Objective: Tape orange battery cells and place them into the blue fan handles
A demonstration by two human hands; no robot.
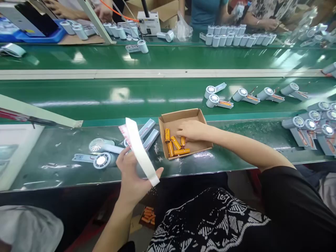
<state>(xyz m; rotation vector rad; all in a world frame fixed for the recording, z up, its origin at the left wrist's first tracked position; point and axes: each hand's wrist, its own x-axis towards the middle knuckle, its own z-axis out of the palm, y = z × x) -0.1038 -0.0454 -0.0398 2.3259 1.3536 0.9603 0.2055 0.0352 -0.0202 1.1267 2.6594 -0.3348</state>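
My left hand (133, 175) is closed around a white strip-like roll (141, 154), held tilted above the table's front edge, with a pink-marked flap at its upper end. My right hand (193, 131) reaches into an open cardboard box (168, 120). Its fingers point down beside an orange cylinder (183, 141); the fingertips are partly hidden, so what they grip cannot be made out. Several more orange cylinders (175, 142) lie at the left and front of the box. Left of the box, behind the roll, lie pale blue fan-like units (102, 160) with open handles (151, 139).
Assembled units (219, 101) stand on the green conveyor (105, 94), and more cluster (311, 124) at the right. A white tray (23, 150) and a slanted metal bar (47, 113) are at left. People (207, 14) sit across the line, near rows of cylindrical units (231, 39).
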